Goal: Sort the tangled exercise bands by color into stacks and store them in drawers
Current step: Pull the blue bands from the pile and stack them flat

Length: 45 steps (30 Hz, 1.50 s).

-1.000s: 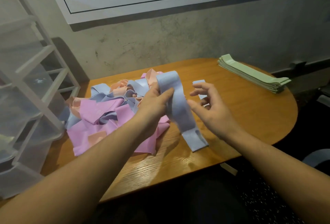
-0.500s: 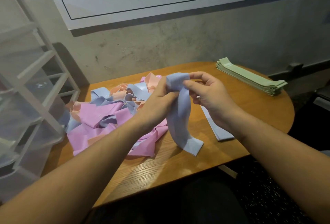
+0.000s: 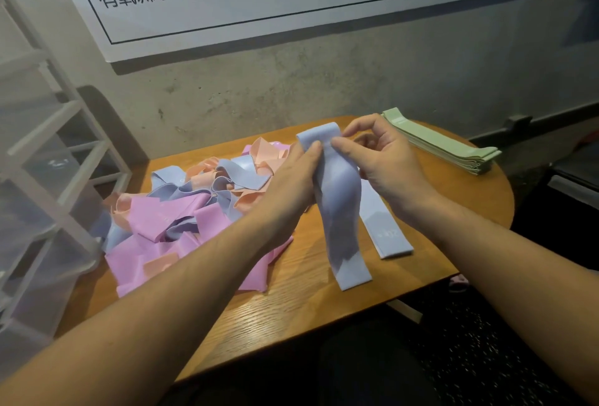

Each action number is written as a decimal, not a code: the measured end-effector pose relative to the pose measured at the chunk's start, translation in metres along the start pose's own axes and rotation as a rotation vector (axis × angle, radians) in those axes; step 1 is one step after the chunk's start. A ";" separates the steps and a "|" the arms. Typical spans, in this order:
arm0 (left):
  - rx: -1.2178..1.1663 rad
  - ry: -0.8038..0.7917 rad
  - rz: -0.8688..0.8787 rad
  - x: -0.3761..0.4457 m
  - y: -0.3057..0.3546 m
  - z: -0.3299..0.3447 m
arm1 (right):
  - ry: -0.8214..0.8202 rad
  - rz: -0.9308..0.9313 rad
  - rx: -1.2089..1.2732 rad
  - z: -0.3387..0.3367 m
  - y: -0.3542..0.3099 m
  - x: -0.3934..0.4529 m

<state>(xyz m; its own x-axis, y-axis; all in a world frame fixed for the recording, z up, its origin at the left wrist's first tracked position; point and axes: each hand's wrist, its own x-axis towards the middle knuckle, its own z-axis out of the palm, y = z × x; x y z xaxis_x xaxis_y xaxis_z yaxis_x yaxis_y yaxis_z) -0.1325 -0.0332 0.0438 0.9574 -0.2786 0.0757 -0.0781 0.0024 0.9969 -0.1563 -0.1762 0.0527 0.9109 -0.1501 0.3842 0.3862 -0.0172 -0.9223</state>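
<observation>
1. Head view: we have the pale blue flat elastic band (image 3: 340,208) up off the rounded wooden tabletop (image 3: 308,302), its lower end trailing down to touch the wood near the front edge.
2. Our left hand (image 3: 288,185) grips the band's upper part, thumb pressed on its face and fingers curled behind.
3. Our right hand (image 3: 385,162) has come in since a second ago, when it hung open beside the band; now thumb and forefinger pinch the top fold, other fingers loosely curled.
4. The band has been raised and pulled clear of the tangled heap of pink, peach and blue bands (image 3: 194,211), which sprawls over the left half of the tabletop.
5. A second flat pale blue band (image 3: 382,224) lies just right of the hanging one, toward the front edge. That looks like our blue stack starting.
6. The neat stack of pale green bands (image 3: 447,146) sits at the far right edge, so green seems done.
7. We judge the next move is flattening this band onto its blue mate; the white plastic drawer unit (image 3: 42,178) stands left of the table.
</observation>
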 end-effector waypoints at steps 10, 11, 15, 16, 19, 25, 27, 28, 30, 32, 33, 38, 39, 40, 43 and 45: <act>-0.384 0.022 -0.170 0.002 0.036 0.006 | -0.199 0.181 0.087 -0.020 0.016 -0.017; -0.420 0.002 -0.177 0.003 0.040 0.006 | -0.216 0.188 0.076 -0.020 0.017 -0.019; -0.587 0.008 -0.201 0.007 0.050 0.008 | -0.236 0.180 -0.033 -0.022 0.025 -0.023; -0.631 0.023 -0.215 0.009 0.051 0.008 | -0.243 0.187 -0.041 -0.023 0.028 -0.024; -0.725 0.079 -0.246 0.017 0.052 0.007 | -0.243 0.160 -0.093 -0.028 0.034 -0.025; -0.762 0.191 -0.270 0.033 0.045 0.012 | -0.243 0.113 -0.295 -0.040 0.040 -0.026; -0.721 0.224 -0.271 0.041 0.039 0.013 | -0.189 0.124 -0.360 -0.043 0.044 -0.026; -0.697 0.243 -0.277 0.045 0.034 0.014 | -0.165 0.143 -0.376 -0.045 0.046 -0.026; -0.636 0.274 -0.284 0.051 0.025 0.017 | -0.127 0.206 -0.370 -0.051 0.047 -0.025; -0.525 0.320 -0.261 0.056 0.014 0.021 | -0.118 0.298 -0.342 -0.057 0.046 -0.027; -0.424 0.346 -0.244 0.059 0.009 0.023 | -0.119 0.324 -0.346 -0.060 0.047 -0.027; 0.093 0.149 -0.187 0.065 -0.005 0.025 | -0.166 0.413 -0.431 -0.080 0.045 -0.029; 0.155 0.112 -0.182 0.065 -0.006 0.024 | -0.168 0.423 -0.448 -0.085 0.045 -0.029; 0.193 0.093 -0.177 0.066 -0.008 0.024 | -0.168 0.436 -0.457 -0.089 0.045 -0.028; 0.161 0.069 -0.165 0.071 -0.016 0.023 | -0.176 0.480 -0.464 -0.103 0.048 -0.027; 0.119 0.072 -0.169 0.077 -0.022 0.024 | -0.199 0.494 -0.514 -0.112 0.050 -0.025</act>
<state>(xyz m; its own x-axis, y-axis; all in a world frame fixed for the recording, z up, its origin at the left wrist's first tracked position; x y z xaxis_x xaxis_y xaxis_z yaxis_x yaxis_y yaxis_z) -0.0634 -0.0777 0.0275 0.9768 -0.1958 -0.0872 0.0574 -0.1532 0.9865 -0.1761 -0.2836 -0.0078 0.9890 -0.0791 -0.1251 -0.1476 -0.4622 -0.8744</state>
